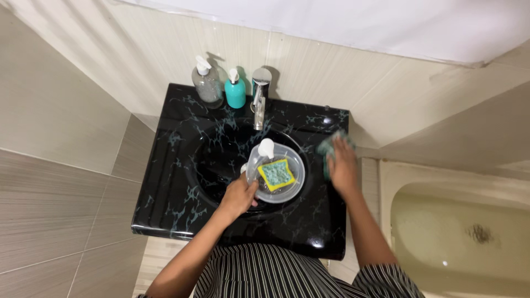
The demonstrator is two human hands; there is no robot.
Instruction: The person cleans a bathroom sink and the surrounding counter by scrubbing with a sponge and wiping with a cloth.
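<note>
nearest the camera, a striped black-and-white garment (259,273) fills the bottom edge, with both bare forearms reaching up from it over a black marble-patterned sink counter with pale green veining (165,187).

the left hand (238,196) sits at about 6 o'clock of the round black basin (215,160), fingers curled tight around the lower part of a clear plastic pump bottle with a white pump head (258,160). the bottle leans, its base in the hand and its white head tipped up toward 12 o'clock, above the fingers. just beside the bottle, at 3 o'clock of the left hand's fingers, lies a shallow, see-through round plastic bowl (295,185), resting in the basin. inside it lies a square sponge, yellow at the edges with a speckled teal-green scouring face up (276,174), turned like a diamond and touching the bowl's floor; it lies just right of the bottle, clear of the fingers.

the right hand (342,168) rests at 3 o'clock of the basin, on the counter's right rim, palm down with fingers pressed flat on a teal-green cloth (326,148) that peeks out at the fingertips' 11 o'clock; most of it is hidden under the hand, so how firmly it is gripped i cannot tell.

farther off, at 12 o'clock of the basin, stands a chrome tap (259,96). to its left stand a small teal pump bottle (235,91) and, at the far left, a clear greyish pump bottle (207,83), both against the beige tiled wall (83,83). at 4 o'clock, well apart from the counter, is a cream bathtub (458,237).
</note>
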